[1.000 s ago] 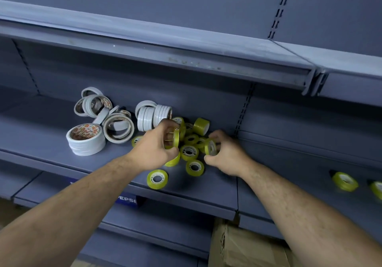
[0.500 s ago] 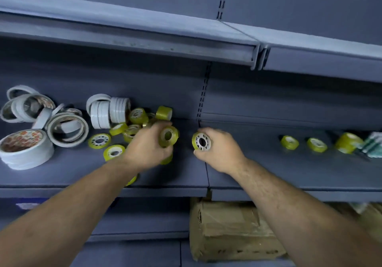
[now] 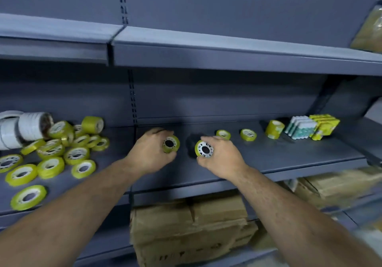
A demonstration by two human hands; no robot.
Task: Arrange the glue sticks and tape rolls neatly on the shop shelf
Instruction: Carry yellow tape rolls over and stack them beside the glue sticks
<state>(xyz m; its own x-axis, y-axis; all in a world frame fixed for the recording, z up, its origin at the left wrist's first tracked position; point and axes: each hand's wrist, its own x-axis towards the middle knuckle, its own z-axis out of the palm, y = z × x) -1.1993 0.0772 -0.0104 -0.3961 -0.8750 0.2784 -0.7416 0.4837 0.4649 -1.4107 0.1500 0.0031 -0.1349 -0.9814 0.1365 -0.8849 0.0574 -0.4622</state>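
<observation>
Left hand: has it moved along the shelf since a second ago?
Yes. The left hand, gripping a yellow tape roll, has crossed rightward past the slotted upright, away from the tape pile.

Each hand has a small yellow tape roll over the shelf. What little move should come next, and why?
I would probably set the yellow tape roll in the right hand flat on the grey shelf, just left of the nearer flat roll, since it and a second flat roll already start a row there. The left hand grips another roll that could follow.
</observation>
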